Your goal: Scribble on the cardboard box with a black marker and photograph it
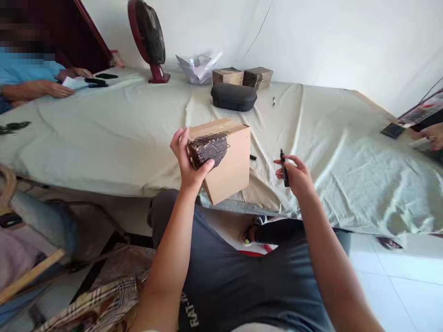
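In the head view, holds both hands well apart. Clamps the left hand [188,161] on the 9 o'clock side of a cardboard box [235,159], at the centre of the clock face, tilted over the near edge of a cloth-covered table [145,129]; cannot tell whether touching the cloth. Presses the thumb to a dark, speckled patch [212,151] with scribbled strokes along its edge; cannot tell whether inked on the cardboard or a separate block. Wraps the right hand [298,177] around a black marker [284,171] toward 3 o'clock, narrow end pointing to 12. Between box and marker, shows a small black cylinder [253,157] just beside the cardboard.

Farther out at 12 o'clock, shows a black case [233,97], with a second box [227,76] and a dark-streaked third box [259,78] behind. Includes a fan [152,37] at 11, a co-worker's hand [60,90] at 10, and another person's blurred hand [434,133] near 3, by the edge.
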